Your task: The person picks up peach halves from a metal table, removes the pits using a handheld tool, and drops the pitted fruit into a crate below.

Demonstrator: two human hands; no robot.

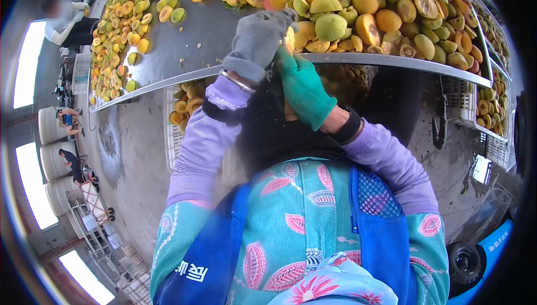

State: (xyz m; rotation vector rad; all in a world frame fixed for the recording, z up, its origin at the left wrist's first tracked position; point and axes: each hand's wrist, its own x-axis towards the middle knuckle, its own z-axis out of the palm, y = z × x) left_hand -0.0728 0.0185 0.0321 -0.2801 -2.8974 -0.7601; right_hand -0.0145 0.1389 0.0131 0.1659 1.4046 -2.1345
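My left hand [259, 41], in a grey glove, is closed around a yellow peach [289, 39] at the table's near edge. Pressed up against that fruit from below is my right hand [305, 90], in a green glove with its fingers curled shut. Whatever the right fingers grip is hidden from view. Just beyond both hands, a heap of whole and halved peaches [366, 25], green to orange, covers the right side of the metal table [196, 31]. Several cut halves show brown, pitted centres.
More halved peaches [120, 42] lie along the table's left end. Crates of fruit stand under the table [187, 101] and at the right [486, 106]. A co-worker [64, 22] sits at the far left. A blue vehicle part with a wheel [467, 263] is at lower right.
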